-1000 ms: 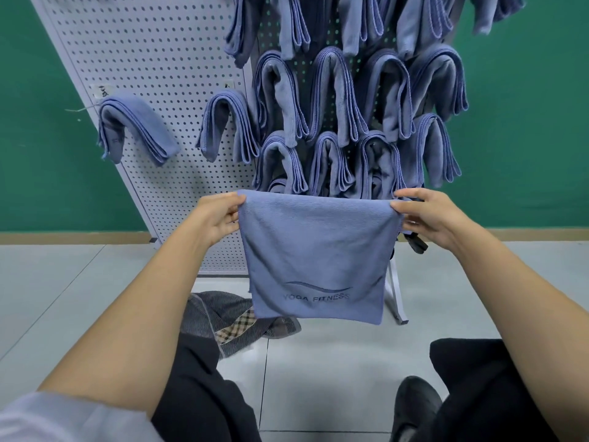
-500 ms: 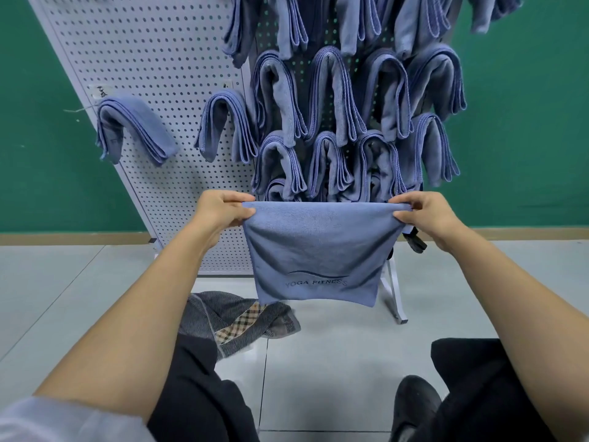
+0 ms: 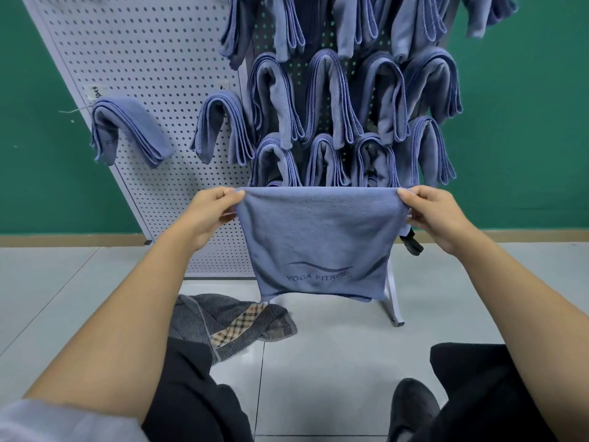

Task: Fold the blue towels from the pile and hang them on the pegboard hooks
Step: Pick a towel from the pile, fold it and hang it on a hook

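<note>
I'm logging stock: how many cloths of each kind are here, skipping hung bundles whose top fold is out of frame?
Blue towel held by left hand and right hand: 1
Blue towel bundles draped on the pegboard: 10
Grey cloth with plaid trim on the floor: 1
Total: 12

Green wall, pale tiled floor.

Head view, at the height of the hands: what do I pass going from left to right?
White pegboard → left hand → held blue towel → right hand → green wall. Each hand pinches an upper corner of the towel.
</note>
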